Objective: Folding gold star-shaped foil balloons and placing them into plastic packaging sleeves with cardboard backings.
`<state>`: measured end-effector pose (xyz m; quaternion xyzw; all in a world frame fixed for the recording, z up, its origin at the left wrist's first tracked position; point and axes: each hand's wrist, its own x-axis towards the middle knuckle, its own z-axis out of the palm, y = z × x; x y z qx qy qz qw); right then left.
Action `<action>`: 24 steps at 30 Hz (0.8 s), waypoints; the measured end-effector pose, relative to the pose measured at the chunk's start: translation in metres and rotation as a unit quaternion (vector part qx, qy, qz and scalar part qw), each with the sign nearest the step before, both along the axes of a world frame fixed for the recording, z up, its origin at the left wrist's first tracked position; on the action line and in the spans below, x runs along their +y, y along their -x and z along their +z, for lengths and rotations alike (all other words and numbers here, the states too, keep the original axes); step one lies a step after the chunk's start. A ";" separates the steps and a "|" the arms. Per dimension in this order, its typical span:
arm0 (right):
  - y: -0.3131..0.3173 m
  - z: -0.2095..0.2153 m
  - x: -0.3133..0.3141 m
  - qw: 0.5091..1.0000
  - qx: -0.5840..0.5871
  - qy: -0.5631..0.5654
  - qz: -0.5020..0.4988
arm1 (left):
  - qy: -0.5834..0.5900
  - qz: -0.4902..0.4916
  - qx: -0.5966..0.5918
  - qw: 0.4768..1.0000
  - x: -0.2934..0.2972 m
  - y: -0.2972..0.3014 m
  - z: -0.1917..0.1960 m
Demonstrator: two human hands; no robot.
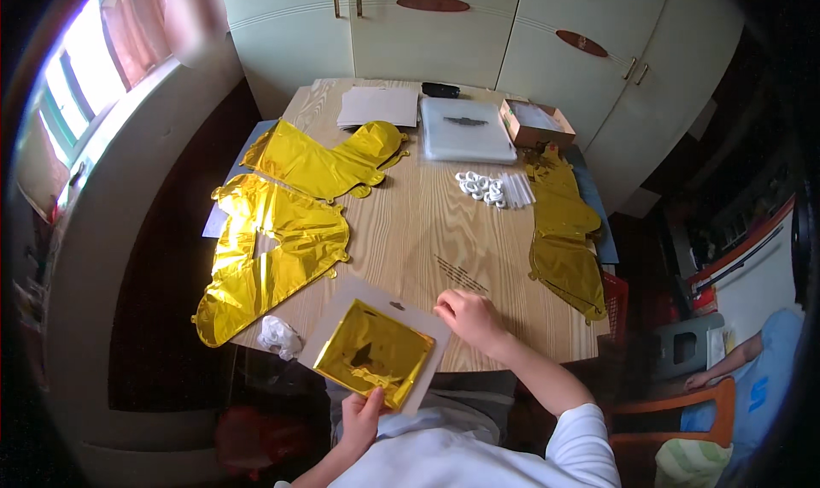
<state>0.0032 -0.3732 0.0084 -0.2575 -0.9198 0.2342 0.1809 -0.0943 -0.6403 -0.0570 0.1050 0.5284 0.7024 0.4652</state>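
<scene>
My left hand (363,415) grips the lower edge of a pale backing card (326,321), thumb on top. A folded gold foil balloon (376,351) lies flat on the card, which has a hanging slot at its top. My right hand (470,319) is over the table's near edge, just right of the card, with its fingers curled together. Whatever they pinch, if anything, is hidden. Several slanting rows of dark print (461,273) show just beyond these fingers, perhaps on a clear bag whose edges I cannot make out.
Flat gold foil balloons lie at left (273,257), far left (329,163) and right (564,232). White rings and clear tubes (517,191), a stack of clear bags (468,138), pale cards (378,108) and an open box (538,125) stand farther back. Crumpled white tissue (279,338) sits near left. A person (769,377) sits at right.
</scene>
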 end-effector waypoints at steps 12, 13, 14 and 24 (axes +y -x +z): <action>0.010 -0.001 -0.017 0.988 0.001 -0.153 0.027 | 0.052 -0.126 -0.122 0.983 0.001 -0.005 0.004; 0.010 -0.002 -0.019 0.985 0.001 -0.170 0.031 | 0.052 -0.121 -0.140 0.981 0.002 -0.005 0.009; 0.010 -0.002 -0.021 0.982 0.001 -0.188 0.034 | 0.053 -0.116 -0.158 0.979 0.005 -0.004 0.014; 0.016 0.011 -0.035 0.945 -0.033 -0.323 0.044 | 0.046 -0.072 -0.170 0.982 0.017 -0.007 0.013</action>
